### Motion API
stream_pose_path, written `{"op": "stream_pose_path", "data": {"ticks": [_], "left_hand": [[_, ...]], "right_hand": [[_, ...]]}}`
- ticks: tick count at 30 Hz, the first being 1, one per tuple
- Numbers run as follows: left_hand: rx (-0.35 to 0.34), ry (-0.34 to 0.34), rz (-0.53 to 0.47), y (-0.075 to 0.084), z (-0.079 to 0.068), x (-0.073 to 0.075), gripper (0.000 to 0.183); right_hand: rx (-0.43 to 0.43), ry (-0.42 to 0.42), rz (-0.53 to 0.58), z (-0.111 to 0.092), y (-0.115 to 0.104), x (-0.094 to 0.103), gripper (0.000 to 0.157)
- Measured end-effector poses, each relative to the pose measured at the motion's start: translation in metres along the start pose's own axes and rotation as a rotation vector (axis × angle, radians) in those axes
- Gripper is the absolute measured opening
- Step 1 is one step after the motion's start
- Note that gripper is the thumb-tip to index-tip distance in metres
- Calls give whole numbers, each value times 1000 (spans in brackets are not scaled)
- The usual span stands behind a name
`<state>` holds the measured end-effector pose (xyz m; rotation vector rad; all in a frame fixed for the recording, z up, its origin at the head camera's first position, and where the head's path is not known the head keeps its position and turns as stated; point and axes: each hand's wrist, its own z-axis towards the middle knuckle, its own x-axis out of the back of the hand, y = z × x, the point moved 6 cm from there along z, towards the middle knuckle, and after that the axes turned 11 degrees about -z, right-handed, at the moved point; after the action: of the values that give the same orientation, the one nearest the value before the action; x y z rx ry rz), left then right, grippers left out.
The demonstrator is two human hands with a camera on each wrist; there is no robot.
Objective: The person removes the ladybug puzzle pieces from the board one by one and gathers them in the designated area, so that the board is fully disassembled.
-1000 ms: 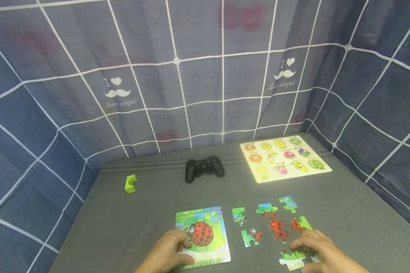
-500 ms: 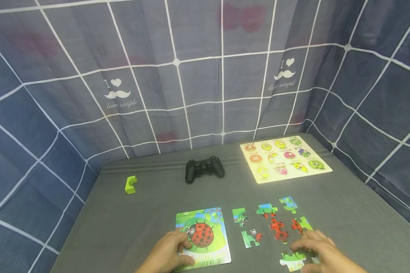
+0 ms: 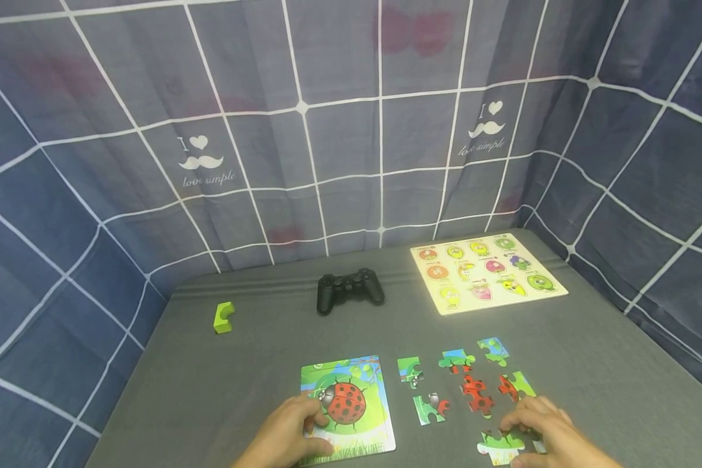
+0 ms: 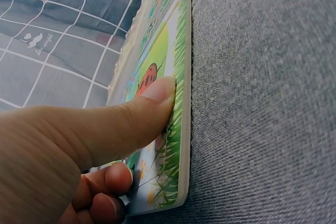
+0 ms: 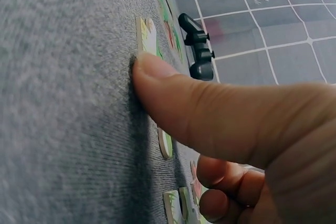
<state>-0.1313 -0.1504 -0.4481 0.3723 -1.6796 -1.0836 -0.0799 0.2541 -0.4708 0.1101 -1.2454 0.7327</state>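
My left hand [image 3: 289, 432] rests on the lower left of a square ladybug puzzle board [image 3: 371, 400]. In the left wrist view its thumb lies on the printed grass border, and the other fingers are bent over the board. To the right, my right hand [image 3: 541, 432] pinches a green and white jigsaw piece [image 3: 499, 448] at its right side between thumb and index finger. Another piece lies partly hidden beneath that hand. Around it are loose pieces: a red spotted piece [image 3: 476, 394], a red and green piece [image 3: 516, 386] and a ladybug head piece [image 3: 429, 408].
More loose pieces, such as a blue and green corner piece [image 3: 494, 350], lie farther back. A black game controller [image 3: 350, 289], a fruit picture board [image 3: 488, 273] and a green block [image 3: 223, 317] stand toward the back. A checked curtain [image 3: 351, 149] encloses the grey table.
My right hand has shifted slightly left, and the green and white piece has moved a little left with it. The left hand and the ladybug board stay put.
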Motion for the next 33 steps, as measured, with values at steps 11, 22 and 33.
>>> {"op": "stream_pose_path", "data": {"ticks": [11,22,33], "left_hand": [[2,5,7,1,0,1,34],[-3,1,10,1,0,2,33],[22,-30,-41,-2,0,-1,31]], "right_hand": [[49,28,-13,-1,-1,2,44],[118,30,53,1,0,0,44],[99,27,-12,50,-47,13,52]]}}
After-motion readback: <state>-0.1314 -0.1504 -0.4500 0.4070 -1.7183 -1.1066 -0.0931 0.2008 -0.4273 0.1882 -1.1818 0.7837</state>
